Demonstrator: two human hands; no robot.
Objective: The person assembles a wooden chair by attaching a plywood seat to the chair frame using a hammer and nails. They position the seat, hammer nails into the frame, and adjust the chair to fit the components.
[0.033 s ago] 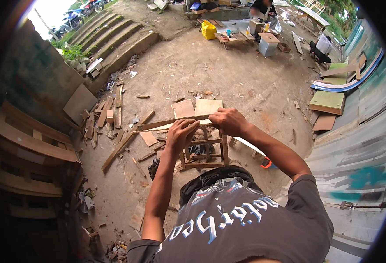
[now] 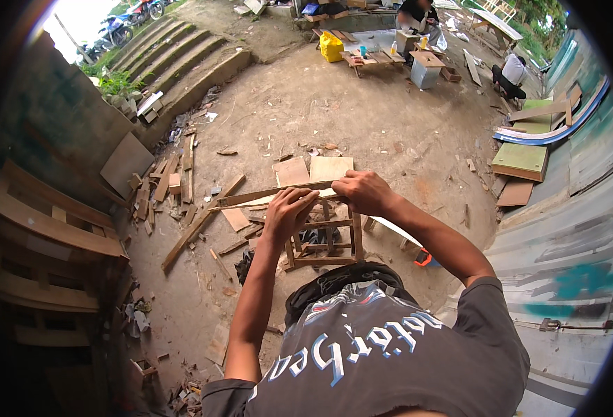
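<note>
A long wooden strip lies across the top of a small wooden stool-like frame in front of me. My left hand rests over the strip near its middle, fingers bent together across it. At the strip's right end, my right hand is closed around it, thumb side toward the left. Under my hands, the frame stands on the ground with its legs and crossbars showing. To its right is what looks like a handsaw with an orange-and-black handle, partly hidden by my right forearm.
Two flat boards lie just beyond the frame. Scrap wood is strewn at the left, near stacked wooden furniture parts. A green panel leans by the metal wall at right. Two people sit or crouch farther off, near a low table.
</note>
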